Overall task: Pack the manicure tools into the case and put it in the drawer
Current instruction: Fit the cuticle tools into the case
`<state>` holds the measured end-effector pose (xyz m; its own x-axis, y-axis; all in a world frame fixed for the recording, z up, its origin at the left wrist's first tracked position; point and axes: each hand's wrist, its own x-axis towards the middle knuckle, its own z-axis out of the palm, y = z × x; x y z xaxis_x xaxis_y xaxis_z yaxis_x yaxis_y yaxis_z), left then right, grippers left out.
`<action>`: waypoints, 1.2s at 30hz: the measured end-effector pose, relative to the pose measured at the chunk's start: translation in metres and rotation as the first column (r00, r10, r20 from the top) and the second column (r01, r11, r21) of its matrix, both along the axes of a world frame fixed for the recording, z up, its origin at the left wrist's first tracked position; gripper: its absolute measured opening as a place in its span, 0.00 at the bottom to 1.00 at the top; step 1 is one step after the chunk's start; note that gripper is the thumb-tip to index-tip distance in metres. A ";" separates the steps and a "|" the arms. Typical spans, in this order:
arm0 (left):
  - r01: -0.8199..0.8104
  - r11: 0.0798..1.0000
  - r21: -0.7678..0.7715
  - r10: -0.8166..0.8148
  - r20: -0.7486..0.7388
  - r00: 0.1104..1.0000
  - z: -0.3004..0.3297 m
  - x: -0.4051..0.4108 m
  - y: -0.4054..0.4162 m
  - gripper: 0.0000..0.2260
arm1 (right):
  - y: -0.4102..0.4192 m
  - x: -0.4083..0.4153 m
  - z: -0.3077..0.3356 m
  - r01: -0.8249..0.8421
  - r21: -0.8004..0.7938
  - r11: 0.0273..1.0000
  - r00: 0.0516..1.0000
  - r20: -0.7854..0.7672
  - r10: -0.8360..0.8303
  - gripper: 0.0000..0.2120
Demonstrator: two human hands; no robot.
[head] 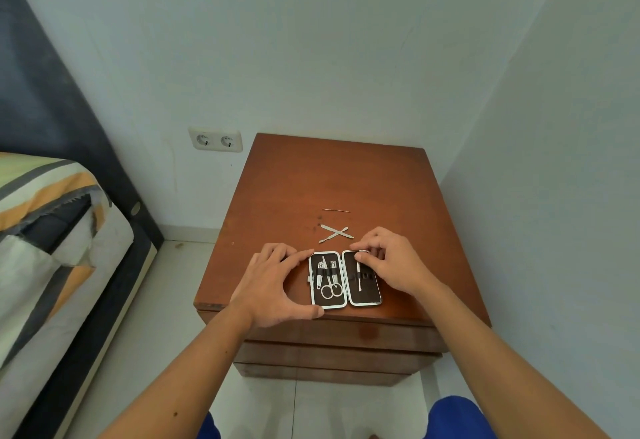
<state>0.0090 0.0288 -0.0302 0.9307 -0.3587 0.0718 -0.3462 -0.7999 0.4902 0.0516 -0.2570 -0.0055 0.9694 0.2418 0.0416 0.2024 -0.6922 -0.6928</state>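
Observation:
An open manicure case (369, 295) with dark lining and a silver rim lies flat near the front edge of a brown wooden nightstand (339, 179). Its left half holds scissors (331, 288) and other steel tools under straps. My left hand (273, 282) braces the case's left edge, thumb at the front corner. My right hand (391, 262) pinches a slim steel tool (360, 277) at its top end, over the right half. Two flat steel tools (336, 233) lie crossed behind the case, and a thin needle-like tool (336, 210) lies farther back.
The nightstand's drawer fronts (332, 352) are closed below the top. A wall stands behind and to the right. A double socket (215, 140) is on the wall at left. A bed with striped bedding (45, 230) stands to the left. My blue-clad knees show at the bottom.

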 end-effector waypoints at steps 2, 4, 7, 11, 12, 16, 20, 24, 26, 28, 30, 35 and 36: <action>0.001 1.000 -0.003 -0.001 -0.001 1.000 0.000 0.000 0.000 0.50 | -0.002 -0.007 -0.001 -0.025 -0.042 0.999 0.999 0.019 0.026 0.14; 0.000 1.000 -0.001 0.000 -0.002 1.000 0.001 -0.001 0.000 0.50 | -0.008 -0.016 -0.001 -0.058 -0.045 0.997 0.998 -0.001 0.058 0.23; -0.005 1.000 0.002 0.005 -0.006 1.000 0.002 -0.001 -0.001 0.51 | -0.016 -0.023 -0.001 -0.126 -0.030 0.992 0.992 -0.023 0.125 0.32; -0.004 1.000 -0.002 0.004 -0.015 1.000 0.002 -0.001 -0.001 0.51 | -0.017 -0.023 0.006 -0.193 -0.063 0.979 0.980 -0.056 0.190 0.34; -0.004 1.000 -0.003 0.004 -0.015 1.000 0.002 0.000 -0.001 0.51 | -0.018 -0.023 0.008 -0.205 -0.069 0.976 0.977 -0.071 0.200 0.34; -0.004 1.000 0.000 0.004 -0.019 1.000 0.003 0.000 -0.001 0.50 | -0.021 -0.023 0.014 -0.253 -0.128 0.959 0.962 -0.135 0.236 0.34; 0.000 1.000 0.003 0.000 -0.020 1.000 0.003 -0.001 0.000 0.50 | -0.019 -0.019 0.019 -0.219 -0.111 0.969 0.969 -0.141 0.203 0.30; -0.005 1.000 0.004 0.005 -0.010 1.000 0.003 -0.001 0.000 0.50 | -0.008 0.001 0.021 -0.027 -0.039 0.999 1.000 -0.014 0.026 0.13; -0.002 1.000 0.015 0.002 -0.011 1.000 0.003 -0.001 0.000 0.51 | 0.002 0.014 0.020 0.078 -0.026 0.997 0.997 0.013 -0.078 0.07; -0.001 1.000 0.013 0.001 -0.015 1.000 0.003 -0.001 0.000 0.51 | 0.015 0.026 0.018 0.127 -0.043 0.991 0.992 0.028 -0.126 0.05; -0.003 1.000 0.009 0.003 -0.011 1.000 0.004 -0.001 0.000 0.50 | 0.027 0.036 0.015 0.129 -0.088 0.988 0.991 0.046 -0.126 0.05; -0.007 1.000 0.010 0.007 -0.007 1.000 0.003 -0.001 0.000 0.50 | 0.050 0.050 0.017 0.084 -0.205 0.975 0.996 0.041 -0.077 0.04; -0.007 1.000 0.011 0.007 -0.004 1.000 0.002 -0.001 0.000 0.50 | 0.051 0.051 0.017 0.089 -0.212 0.973 0.996 0.026 -0.085 0.03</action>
